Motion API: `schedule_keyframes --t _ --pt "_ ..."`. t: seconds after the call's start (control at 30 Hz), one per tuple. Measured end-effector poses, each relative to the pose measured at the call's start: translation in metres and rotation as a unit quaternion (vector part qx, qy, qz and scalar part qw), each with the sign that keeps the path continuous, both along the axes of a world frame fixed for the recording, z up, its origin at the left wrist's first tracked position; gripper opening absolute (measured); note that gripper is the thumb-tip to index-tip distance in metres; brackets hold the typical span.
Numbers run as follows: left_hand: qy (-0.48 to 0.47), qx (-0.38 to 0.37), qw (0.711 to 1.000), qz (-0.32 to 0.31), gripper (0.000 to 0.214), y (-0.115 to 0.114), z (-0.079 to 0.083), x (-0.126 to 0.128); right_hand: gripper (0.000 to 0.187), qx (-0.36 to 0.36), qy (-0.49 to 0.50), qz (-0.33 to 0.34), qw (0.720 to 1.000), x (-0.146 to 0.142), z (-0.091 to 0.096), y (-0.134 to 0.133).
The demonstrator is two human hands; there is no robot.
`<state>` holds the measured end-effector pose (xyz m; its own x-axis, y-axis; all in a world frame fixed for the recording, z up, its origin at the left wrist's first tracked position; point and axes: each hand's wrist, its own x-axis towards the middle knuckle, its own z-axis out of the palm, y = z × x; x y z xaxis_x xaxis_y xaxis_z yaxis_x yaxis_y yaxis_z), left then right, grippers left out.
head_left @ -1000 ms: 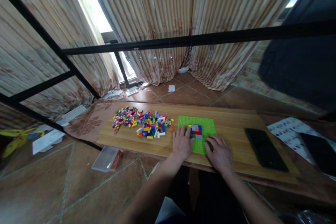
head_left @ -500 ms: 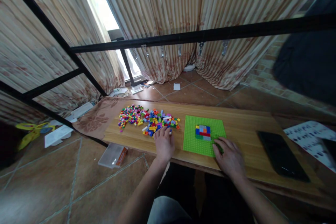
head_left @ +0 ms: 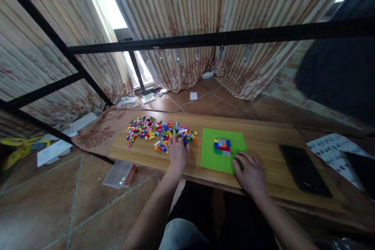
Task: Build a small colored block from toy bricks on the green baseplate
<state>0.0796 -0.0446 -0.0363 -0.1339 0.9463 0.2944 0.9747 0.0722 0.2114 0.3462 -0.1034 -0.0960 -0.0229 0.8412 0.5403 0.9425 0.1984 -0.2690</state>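
Note:
My left hand [head_left: 177, 154] reaches into the near edge of a pile of loose toy bricks [head_left: 173, 129], its fingers spread over them. Whether a brick is under the fingertips is hidden. A green baseplate [head_left: 209, 158] lies to the right of the pile. On its middle stands a small block of joined bricks [head_left: 222, 147] in blue, red, yellow, green and grey. My right hand [head_left: 250, 170] rests at the baseplate's near right corner with fingers bent and thumb apart; nothing shows between them.
Smaller bricks [head_left: 140, 127] are heaped at the table's left. A black tablet-like slab [head_left: 304, 170] lies on the right, near a printed sheet [head_left: 336, 156]. A clear plastic box [head_left: 117, 174] sits beyond the table's front edge. A black metal bar [head_left: 187, 41] crosses behind the wooden table [head_left: 263, 136].
My left hand has shifted slightly within the brick pile, its fingers spreading more. My right hand stays at the baseplate corner. The whole view has shifted a little.

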Motion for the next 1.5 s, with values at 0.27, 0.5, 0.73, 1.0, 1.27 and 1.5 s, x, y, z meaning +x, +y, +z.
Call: schedule_keyframes --t 0.27,0.5,0.73,1.0,1.27,1.5 --pt "-0.004 -0.007 1.000 -0.007 0.022 0.002 -0.001 0.001 0.030 -0.006 0.009 -0.002 1.000 -0.001 0.003 -0.001" --pt "-0.030 0.017 0.999 -0.024 0.017 0.003 0.005 0.000 0.029 -0.002 0.012 -0.008 1.000 -0.004 0.006 -0.001" --pt "-0.169 0.029 0.970 -0.174 0.021 -0.007 0.016 0.029 0.028 -0.015 0.020 -0.008 1.000 -0.004 0.005 -0.001" --pt "-0.243 -0.068 0.941 -0.226 0.024 0.018 0.002 0.079 0.028 -0.019 0.024 -0.010 0.999 -0.005 0.007 0.000" --pt "-0.282 -0.093 0.925 -0.237 0.030 0.035 -0.010 0.092 0.028 -0.026 0.027 -0.012 0.999 -0.004 0.006 0.000" --pt "-0.324 -0.127 0.910 -0.227 0.042 0.036 -0.014 0.086 0.028 -0.025 0.035 -0.007 0.999 -0.004 0.006 0.000"
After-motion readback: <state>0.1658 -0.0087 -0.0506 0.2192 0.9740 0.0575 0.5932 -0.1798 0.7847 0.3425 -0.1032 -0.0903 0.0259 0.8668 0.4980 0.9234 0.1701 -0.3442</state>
